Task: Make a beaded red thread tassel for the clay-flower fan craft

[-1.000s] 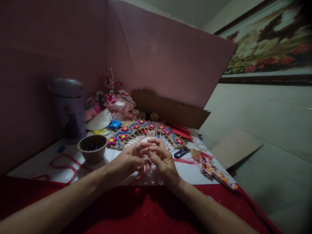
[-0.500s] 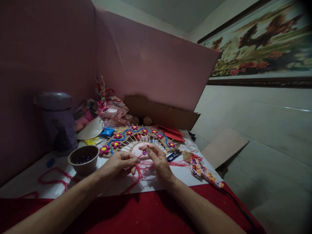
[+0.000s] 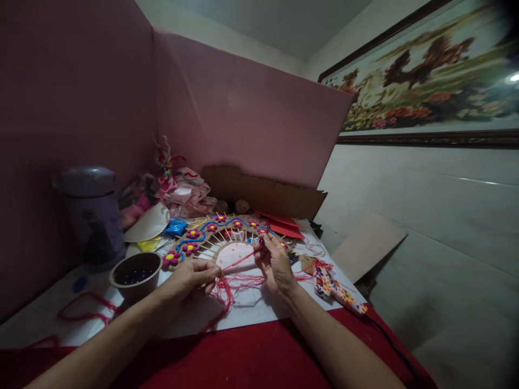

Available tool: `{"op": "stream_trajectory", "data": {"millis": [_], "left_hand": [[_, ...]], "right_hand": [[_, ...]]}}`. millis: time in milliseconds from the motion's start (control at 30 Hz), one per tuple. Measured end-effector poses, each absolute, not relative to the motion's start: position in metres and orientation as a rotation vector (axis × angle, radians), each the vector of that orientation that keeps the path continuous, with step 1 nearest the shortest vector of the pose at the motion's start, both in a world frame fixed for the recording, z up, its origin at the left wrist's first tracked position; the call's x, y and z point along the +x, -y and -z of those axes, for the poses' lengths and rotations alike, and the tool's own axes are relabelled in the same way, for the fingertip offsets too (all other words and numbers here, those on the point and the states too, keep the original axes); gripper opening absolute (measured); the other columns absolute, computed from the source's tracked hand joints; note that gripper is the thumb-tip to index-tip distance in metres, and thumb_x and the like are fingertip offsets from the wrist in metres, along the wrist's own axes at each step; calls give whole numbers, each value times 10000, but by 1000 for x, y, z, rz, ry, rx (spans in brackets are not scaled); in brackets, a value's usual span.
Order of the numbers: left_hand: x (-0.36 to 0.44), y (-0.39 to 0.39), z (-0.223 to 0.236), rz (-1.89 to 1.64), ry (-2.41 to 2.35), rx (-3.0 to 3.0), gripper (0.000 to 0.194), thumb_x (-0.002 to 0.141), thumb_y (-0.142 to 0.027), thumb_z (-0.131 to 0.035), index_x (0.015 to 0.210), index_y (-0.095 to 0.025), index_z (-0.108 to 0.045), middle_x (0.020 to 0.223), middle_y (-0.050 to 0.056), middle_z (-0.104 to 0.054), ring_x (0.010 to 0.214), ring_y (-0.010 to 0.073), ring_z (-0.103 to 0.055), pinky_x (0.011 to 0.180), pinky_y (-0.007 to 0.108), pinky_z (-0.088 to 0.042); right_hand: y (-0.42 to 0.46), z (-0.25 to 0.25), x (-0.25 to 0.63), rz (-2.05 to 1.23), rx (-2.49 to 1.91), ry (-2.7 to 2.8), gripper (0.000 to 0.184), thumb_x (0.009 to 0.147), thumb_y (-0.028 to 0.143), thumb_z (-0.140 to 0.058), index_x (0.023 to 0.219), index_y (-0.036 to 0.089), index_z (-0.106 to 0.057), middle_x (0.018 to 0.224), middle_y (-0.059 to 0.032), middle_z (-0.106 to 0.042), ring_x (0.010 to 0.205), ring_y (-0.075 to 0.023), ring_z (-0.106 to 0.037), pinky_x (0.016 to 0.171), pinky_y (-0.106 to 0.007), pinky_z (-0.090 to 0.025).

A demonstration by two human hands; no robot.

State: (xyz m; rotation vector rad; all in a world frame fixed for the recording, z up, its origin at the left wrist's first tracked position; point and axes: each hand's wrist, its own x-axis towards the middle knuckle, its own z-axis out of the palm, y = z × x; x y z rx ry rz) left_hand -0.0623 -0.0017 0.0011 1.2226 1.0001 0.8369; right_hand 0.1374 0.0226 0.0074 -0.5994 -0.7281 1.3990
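Observation:
In the head view, my left hand (image 3: 197, 278) is closed, pinching a red string (image 3: 238, 262). The string runs taut up to my right hand (image 3: 276, 265), whose fingers are closed at a small purple bead (image 3: 261, 242). Whether the string passes through the bead is too small to tell. More loose red strands hang below my left hand and spread over the white sheet. Just beyond both hands lies a fan-shaped piece (image 3: 211, 229) of sticks and twine with clay flowers and a wavy blue cord; my right hand covers part of its right end.
Left of my hands stands a bowl (image 3: 156, 281) with dark beads, a purple lidded bin (image 3: 93, 216) behind it. A flower-covered glue gun (image 3: 344, 297) with a black cord lies at right. Red paper (image 3: 284, 224), a folded paper plate (image 3: 148, 224) and cardboard (image 3: 263, 189) are further back.
My right hand has moved up and to the right, away from my left, drawing the string out between them. The bead has moved with it. My left hand has shifted slightly down-left.

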Motion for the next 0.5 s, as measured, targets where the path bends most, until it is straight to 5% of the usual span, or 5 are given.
{"op": "stream_trajectory", "data": {"millis": [133,300,500], "left_hand": [[-66,0,4,-868,-1194,1550,405,742,-522,-579,575,-156,-623,432,15,-554,399,104,-417,410,213,-250],[-69,2,3,-1150,-1347,1825,176,734,-345,-617,755,-196,-708,814,61,-705,738,198,-612,593,248,-413],[-52,10,-6,-1247,-1067,1410,265,697,-336,-657,886,-150,-650,799,48,-671,469,106,-511,424,229,-389]], "right_hand": [[-24,-6,138,-1319,-625,835,250,712,338,-721,832,183,-565,600,33,-608,430,-43,-501,333,-99,-276],[-23,-5,136,-1288,-674,978,276,745,393,-683,860,174,-560,600,34,-604,366,-38,-462,289,-108,-214],[-14,3,122,-1327,-748,1143,287,783,432,-640,862,170,-551,638,8,-628,386,-50,-479,302,-131,-181]]}}
